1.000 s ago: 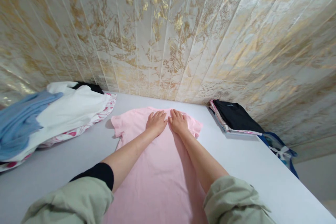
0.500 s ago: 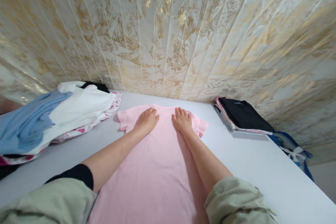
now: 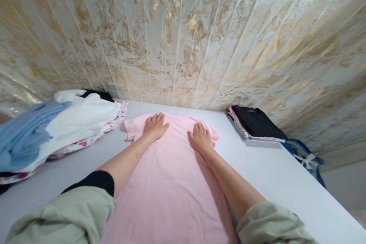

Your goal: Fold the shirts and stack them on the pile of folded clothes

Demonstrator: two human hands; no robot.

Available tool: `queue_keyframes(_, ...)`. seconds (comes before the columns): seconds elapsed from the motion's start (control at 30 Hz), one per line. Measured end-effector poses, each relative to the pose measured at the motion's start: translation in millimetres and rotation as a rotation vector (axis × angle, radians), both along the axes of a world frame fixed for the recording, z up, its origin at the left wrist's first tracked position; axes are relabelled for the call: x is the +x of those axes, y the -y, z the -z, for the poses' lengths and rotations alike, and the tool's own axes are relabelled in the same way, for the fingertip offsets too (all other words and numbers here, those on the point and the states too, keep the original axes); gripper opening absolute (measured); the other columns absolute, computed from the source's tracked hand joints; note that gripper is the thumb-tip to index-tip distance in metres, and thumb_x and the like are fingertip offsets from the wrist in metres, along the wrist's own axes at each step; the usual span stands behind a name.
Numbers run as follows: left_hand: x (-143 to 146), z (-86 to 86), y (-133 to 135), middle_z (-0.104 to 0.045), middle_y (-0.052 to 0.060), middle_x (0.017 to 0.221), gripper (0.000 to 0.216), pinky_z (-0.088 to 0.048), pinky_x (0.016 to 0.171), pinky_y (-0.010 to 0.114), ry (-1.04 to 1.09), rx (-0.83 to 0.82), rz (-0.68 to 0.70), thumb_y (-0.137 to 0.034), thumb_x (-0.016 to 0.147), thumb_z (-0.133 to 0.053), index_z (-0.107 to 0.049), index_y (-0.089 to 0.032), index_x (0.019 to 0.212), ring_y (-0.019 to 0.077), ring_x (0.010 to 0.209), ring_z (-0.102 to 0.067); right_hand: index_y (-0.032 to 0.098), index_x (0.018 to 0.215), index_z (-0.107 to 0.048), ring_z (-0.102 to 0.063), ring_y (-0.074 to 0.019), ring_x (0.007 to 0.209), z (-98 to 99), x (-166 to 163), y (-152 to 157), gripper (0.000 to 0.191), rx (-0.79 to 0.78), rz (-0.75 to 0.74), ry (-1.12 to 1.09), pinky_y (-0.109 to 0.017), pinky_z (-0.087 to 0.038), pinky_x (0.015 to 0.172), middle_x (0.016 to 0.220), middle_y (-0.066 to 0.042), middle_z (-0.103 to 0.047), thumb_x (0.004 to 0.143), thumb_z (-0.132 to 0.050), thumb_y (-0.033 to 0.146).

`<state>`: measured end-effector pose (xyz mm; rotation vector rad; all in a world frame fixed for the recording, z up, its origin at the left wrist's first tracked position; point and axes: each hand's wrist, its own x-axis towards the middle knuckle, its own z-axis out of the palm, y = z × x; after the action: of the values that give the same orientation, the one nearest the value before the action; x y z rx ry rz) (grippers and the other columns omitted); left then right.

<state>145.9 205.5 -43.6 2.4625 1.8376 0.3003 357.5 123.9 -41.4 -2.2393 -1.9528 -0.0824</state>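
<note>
A pink short-sleeved T-shirt lies spread on the white table, its collar toward the wall and its lower part running out of view at the bottom. My left hand rests flat on the shirt near the left shoulder, fingers stretched toward the collar. On the right side of the chest, my right hand lies flat with its fingers a little apart. Neither hand grips the cloth. Slight wrinkles show in the fabric below the hands.
At the left is a loose heap of clothes, with a blue garment over a white one. A folded stack topped by a black garment sits at the back right. Beside it, a blue-edged bag hangs past the table edge.
My hands have moved apart across the shirt: the left toward the left shoulder, the right slightly down toward me. The whole view has shifted a little.
</note>
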Motion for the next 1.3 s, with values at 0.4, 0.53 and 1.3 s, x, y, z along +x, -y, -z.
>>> queue_keyframes(0.4,32.9,-13.4,92.7,-0.034,0.009,0.155,0.053,-0.019,0.116,0.048,0.048,-0.102,0.406,-0.044,0.092,-0.042,-0.044,-0.025,0.141,0.0253,0.143,-0.028,0.02,0.151,-0.025,-0.018,-0.0256,0.144,-5.2,13.6,0.2,0.061,-0.1,0.011,-0.019,-0.049,-0.018,0.113,0.159,-0.01,-0.022,0.097,-0.023,0.048)
queue_keyframes(0.53,45.6,-30.1,156.1,-0.05,0.007,0.143,0.036,-0.028,0.111,0.049,0.192,-0.178,0.7,-0.039,0.089,-0.05,-0.06,-0.028,0.122,0.0278,0.134,-0.041,0.028,0.15,-0.03,-0.024,-0.0291,0.143,-18.2,37.9,-5.3,0.059,-0.246,-0.116,-0.062,-0.053,-0.024,0.111,0.159,-0.006,-0.024,0.094,-0.035,0.046)
queue_keyframes(1.3,63.9,-18.0,245.0,-0.024,0.01,0.159,0.076,-0.013,0.117,0.055,0.127,-0.257,0.963,-0.062,0.089,-0.042,-0.026,-0.022,0.151,0.0314,0.146,-0.018,0.028,0.146,-0.04,-0.031,-0.0191,0.141,-26.4,72.5,-11.4,0.054,-0.294,-0.231,-0.188,-0.04,-0.024,0.114,0.155,-0.004,-0.034,0.101,-0.017,0.049)
